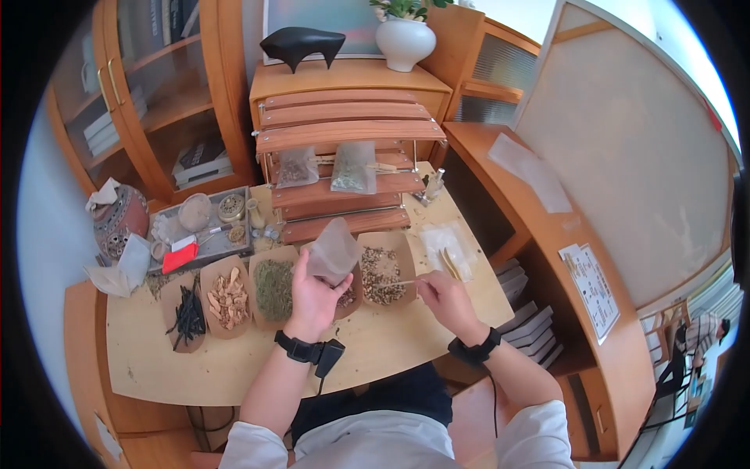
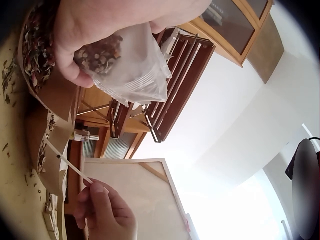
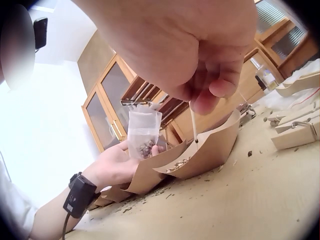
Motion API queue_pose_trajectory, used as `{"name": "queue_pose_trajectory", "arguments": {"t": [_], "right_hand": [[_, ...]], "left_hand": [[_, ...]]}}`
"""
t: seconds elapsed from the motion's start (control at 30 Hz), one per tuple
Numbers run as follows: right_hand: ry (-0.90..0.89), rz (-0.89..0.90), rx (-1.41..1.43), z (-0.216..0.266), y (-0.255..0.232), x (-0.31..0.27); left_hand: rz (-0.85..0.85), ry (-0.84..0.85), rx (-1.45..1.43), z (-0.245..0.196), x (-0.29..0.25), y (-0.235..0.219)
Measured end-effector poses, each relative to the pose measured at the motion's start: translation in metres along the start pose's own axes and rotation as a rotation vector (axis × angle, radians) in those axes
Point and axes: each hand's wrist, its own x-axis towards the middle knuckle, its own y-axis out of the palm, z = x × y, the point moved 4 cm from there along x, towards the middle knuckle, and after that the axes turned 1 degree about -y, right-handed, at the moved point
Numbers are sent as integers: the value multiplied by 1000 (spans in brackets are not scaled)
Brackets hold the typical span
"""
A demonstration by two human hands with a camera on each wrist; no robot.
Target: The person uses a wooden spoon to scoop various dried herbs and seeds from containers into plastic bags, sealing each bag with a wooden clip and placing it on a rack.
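The left hand grips a translucent pouch above the paper trays; in the left wrist view the pouch has dried bits at its bottom, and its ribbed top hangs partly open or loose, I cannot tell which. The right hand pinches a thin pale stick or spoon handle, whose far end reaches into the rightmost paper tray of chopped dried pieces. In the right wrist view the fingers hold this stick over that tray.
Left of there stand trays of green herb, pale chips and dark strips. Behind them is a wooden rack with two filled pouches. Wooden clips lie at the right, a grey tray at the left.
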Motion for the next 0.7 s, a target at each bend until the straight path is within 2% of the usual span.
{"name": "queue_pose_trajectory", "arguments": {"t": [0.07,0.17,0.27,0.37,0.47,0.57,0.67,0.7], "right_hand": [[112,-44,43,-5,-1,0],[185,-55,151,-1,2,-9],[-10,-42,106,10,9,-17],[9,-163,25,-6,9,-16],[235,-156,132,-20,2,-14],[155,-152,134,-17,-3,-11],[-111,-84,13,-4,6,-12],[-109,-118,-6,-7,5,-12]], "left_hand": [[7,9,-5,-1,1,-1],[11,33,-2,-4,2,0],[24,43,10,-3,-2,4],[21,40,28,-1,-4,8],[21,37,48,1,-5,9],[20,37,58,2,-6,10],[23,34,58,4,-4,8],[22,33,58,4,-3,8]]}}
